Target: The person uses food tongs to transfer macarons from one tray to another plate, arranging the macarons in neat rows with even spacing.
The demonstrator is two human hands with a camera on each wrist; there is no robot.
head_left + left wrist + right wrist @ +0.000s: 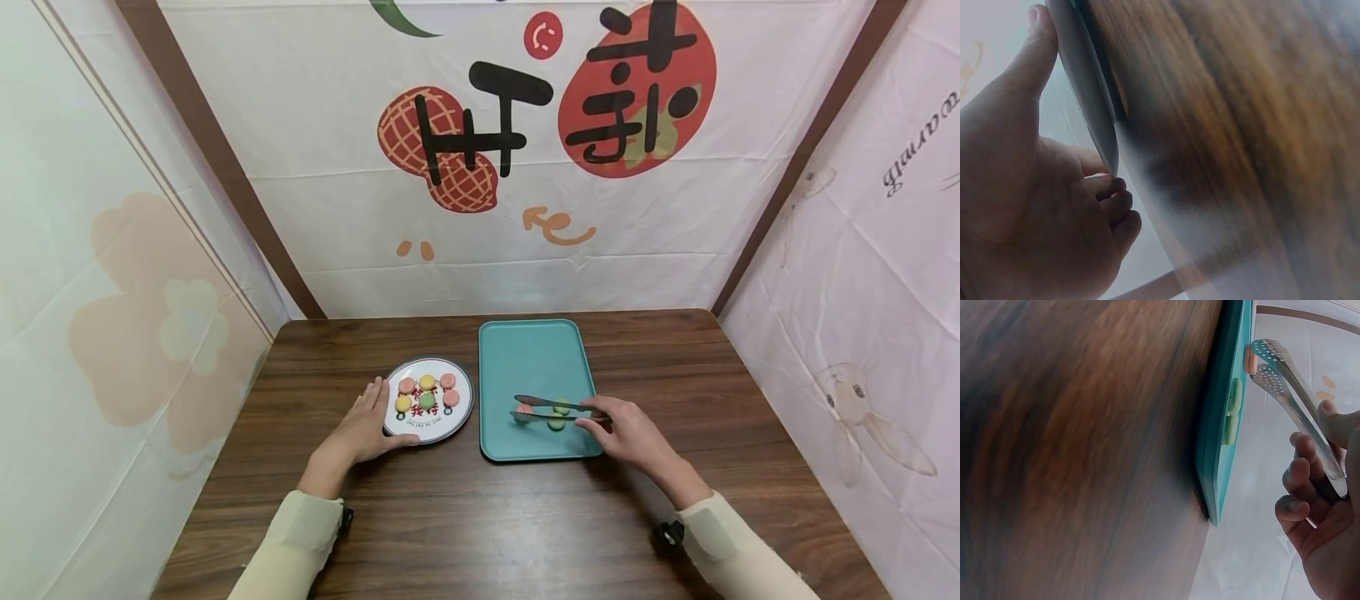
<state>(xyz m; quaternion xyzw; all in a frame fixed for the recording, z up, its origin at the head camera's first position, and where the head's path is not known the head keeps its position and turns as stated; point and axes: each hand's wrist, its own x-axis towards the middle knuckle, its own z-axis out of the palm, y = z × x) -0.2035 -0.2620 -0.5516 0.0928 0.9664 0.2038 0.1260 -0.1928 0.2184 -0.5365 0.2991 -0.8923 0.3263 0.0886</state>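
Observation:
My right hand [630, 433] holds metal tongs [1300, 415] between thumb and fingers, reaching left over the teal tray [528, 354]. The tongs' perforated tips stand apart, right at a pink macaron [1249, 359] on the tray. Two green macarons [1232, 412] lie closer to the hand, partly covered by the tongs in the head view. My left hand [367, 429] rests at the near-left rim of a round white plate [463, 396], thumb along the front, fingers straight along the left side. On the plate are pink macarons [451, 398], two yellow macarons [403, 403] and a green macaron [427, 401].
Plate and tray stand side by side on a dark wooden table [480, 517]. Printed cloth walls [315, 225] rise behind the table and along its left and right sides. The tray's raised rim [480, 392] is close to the plate's right edge.

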